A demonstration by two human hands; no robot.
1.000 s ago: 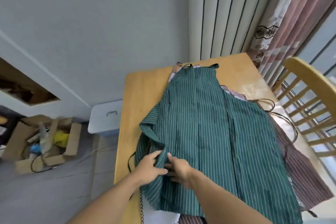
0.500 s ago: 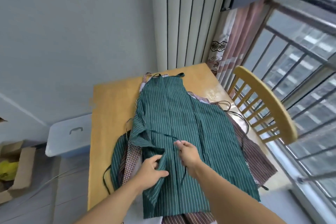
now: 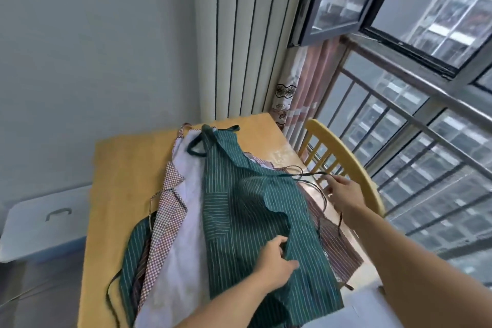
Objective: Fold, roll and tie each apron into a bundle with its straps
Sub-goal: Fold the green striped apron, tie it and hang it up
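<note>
**A:** Head view, the only one. Where is the apron being worked on?

**B:** The green striped apron (image 3: 253, 210) lies on top of a pile of aprons on the wooden table (image 3: 119, 181), running from the far edge towards the near edge, closer to the right edge than the left. Its left side is folded over onto itself, so it forms a narrower strip. Its neck loop (image 3: 198, 148) sits near the far edge.

**A:** And the hands?

**B:** The left hand (image 3: 277, 263) rests on the green apron near the near edge, thumb and fingers curled round a fold of the cloth and gripping it. The right hand (image 3: 343, 192) is out by the right edge, fingers pinched together on a thin dark strap (image 3: 306, 174) that runs taut from the apron's side to the fingertips.

**A:** What lies underneath?

**B:** A pale lilac apron (image 3: 186, 208) with a red-checked border (image 3: 170, 202) shows to the left of the green one. A brown striped apron (image 3: 338, 245) sticks out at the right edge, with more thin straps looping over it. Another green striped piece (image 3: 133, 255) peeks out towards the near left corner.

**A:** Around the table?

**B:** A yellow wooden chair (image 3: 346, 157) stands just beside the right edge, by the barred window (image 3: 412, 141). A grey lidded box (image 3: 45, 221) sits on the floor to the left.
</note>
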